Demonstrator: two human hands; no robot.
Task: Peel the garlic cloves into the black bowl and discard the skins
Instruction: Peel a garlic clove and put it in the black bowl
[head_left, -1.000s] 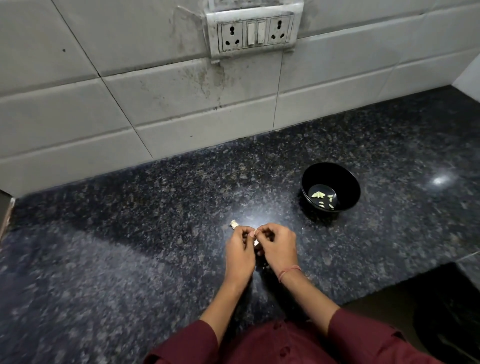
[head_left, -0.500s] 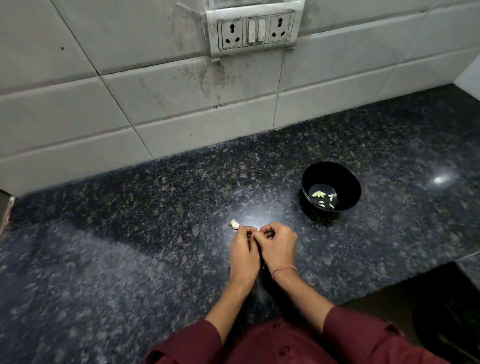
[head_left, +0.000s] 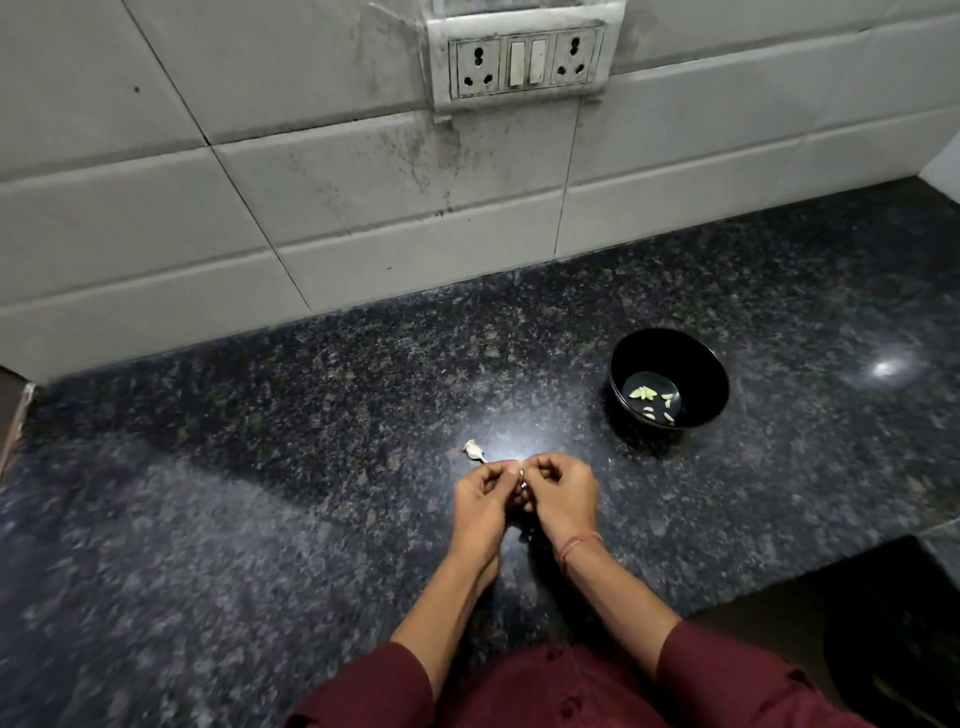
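A garlic clove (head_left: 521, 477) sits pinched between the curled fingertips of the left hand (head_left: 483, 501) and right hand (head_left: 563, 493), just above the bench (head_left: 260, 467). A pale garlic scrap (head_left: 472, 450) lies just beyond the left hand. The black bowl (head_left: 701, 364) stands farther right, holding peeled cloves (head_left: 643, 394). Behind, a socket panel (head_left: 524, 60) is set in the tiled wall (head_left: 208, 208).

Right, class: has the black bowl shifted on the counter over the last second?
No. The black bowl keeps its place on the counter, below and to the right of the wall socket; only the camera drifts slightly.
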